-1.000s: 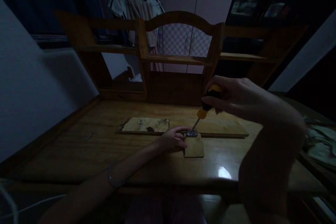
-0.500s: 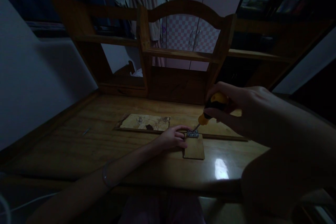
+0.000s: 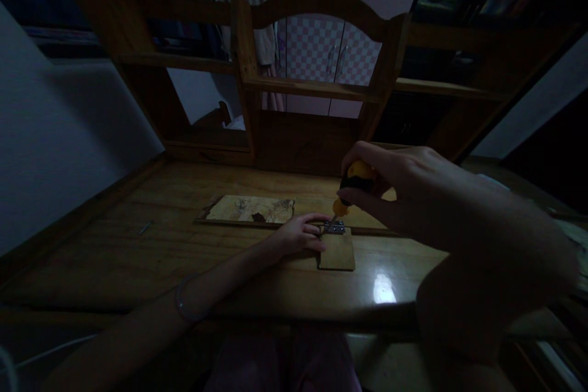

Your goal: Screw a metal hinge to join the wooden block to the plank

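My right hand (image 3: 390,187) grips a yellow and black screwdriver (image 3: 357,182), its shaft slanting down to the left. The tip is at the left part of a small metal hinge (image 3: 335,228); whether it sits in a screw I cannot tell. This hinge lies across the joint between a small square wooden board (image 3: 337,251) and a long wooden plank (image 3: 303,208). My left hand (image 3: 298,236) holds the small board by its left edge, index finger stretched to the hinge and the other fingers bent.
The pieces lie on a glossy wooden desk (image 3: 220,285). A small thin metal item (image 3: 146,226) lies at the left. Behind rises a wooden shelf frame (image 3: 316,92) with an arched top. Part of the plank carries a pale, stained surface (image 3: 250,208).
My right hand and the screwdriver have moved left, bringing the tip from the hinge's middle to its left part. My left hand keeps its place on the board. The view has shifted slightly.
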`<state>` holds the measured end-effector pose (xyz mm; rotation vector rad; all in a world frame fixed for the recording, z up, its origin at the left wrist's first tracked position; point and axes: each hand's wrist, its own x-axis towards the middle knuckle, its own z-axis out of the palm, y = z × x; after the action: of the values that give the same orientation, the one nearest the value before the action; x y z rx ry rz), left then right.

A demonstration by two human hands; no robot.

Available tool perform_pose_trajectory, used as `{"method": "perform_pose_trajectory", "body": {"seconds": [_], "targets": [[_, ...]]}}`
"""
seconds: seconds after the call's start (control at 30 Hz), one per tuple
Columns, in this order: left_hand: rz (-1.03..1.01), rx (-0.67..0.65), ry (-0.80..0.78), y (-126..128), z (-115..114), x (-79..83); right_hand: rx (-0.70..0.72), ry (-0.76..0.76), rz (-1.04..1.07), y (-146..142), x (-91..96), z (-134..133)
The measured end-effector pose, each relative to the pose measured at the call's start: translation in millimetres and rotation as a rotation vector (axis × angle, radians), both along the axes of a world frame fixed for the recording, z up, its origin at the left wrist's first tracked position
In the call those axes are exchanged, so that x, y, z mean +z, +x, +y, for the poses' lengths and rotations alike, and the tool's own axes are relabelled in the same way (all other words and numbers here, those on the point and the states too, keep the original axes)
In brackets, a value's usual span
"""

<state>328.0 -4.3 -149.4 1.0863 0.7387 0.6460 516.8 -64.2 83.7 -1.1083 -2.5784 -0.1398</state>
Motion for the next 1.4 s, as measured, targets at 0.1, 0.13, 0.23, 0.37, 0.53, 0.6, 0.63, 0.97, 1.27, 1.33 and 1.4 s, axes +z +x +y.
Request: {"method": "perform_pose_trajectory", "body": {"seconds": [0.1,0.13,0.23,0.37,0.53,0.6,0.63,0.97,1.27,1.33,1.4], "targets": [[0.026,0.016,-0.010,0,-2,5.0,-0.006,0.010,-0.011,0,-1.0,2],[0.033,0.020,-0.007,0,-3,5.4,-0.002,0.012,-0.015,0,-1.3,2],[0.033,0.017,-0.003,1,-1,3.0,-0.011,0.019,-0.022,0,-2.0,3],[0.025,-0.008,0.018,0,1,-1.1,-0.027,0.023,-0.027,0,-2.1,3],[0.047,-0.009,0.037,-2,2,-1.9,-0.012,0.022,-0.035,-1,-1.6,5],[0.059,-0.010,0.051,-2,1,-2.0,-0.016,0.029,-0.040,-3,-1.7,5],[0.067,-0.007,0.055,-2,1,-2.0,-0.022,0.038,-0.040,-5,-1.8,6],[0.113,0.026,0.013,-2,-1,5.5,-0.029,0.006,0.046,-10,-1.5,32],[0.103,-0.018,0.043,-4,-3,12.7,-0.077,-0.024,0.081,5,0.8,51],[0.088,-0.027,0.053,-4,-6,16.6,-0.101,0.002,0.083,5,-0.9,54],[0.062,-0.039,0.064,-4,-8,18.2,-0.122,-0.001,0.073,6,-1.2,56]]}}
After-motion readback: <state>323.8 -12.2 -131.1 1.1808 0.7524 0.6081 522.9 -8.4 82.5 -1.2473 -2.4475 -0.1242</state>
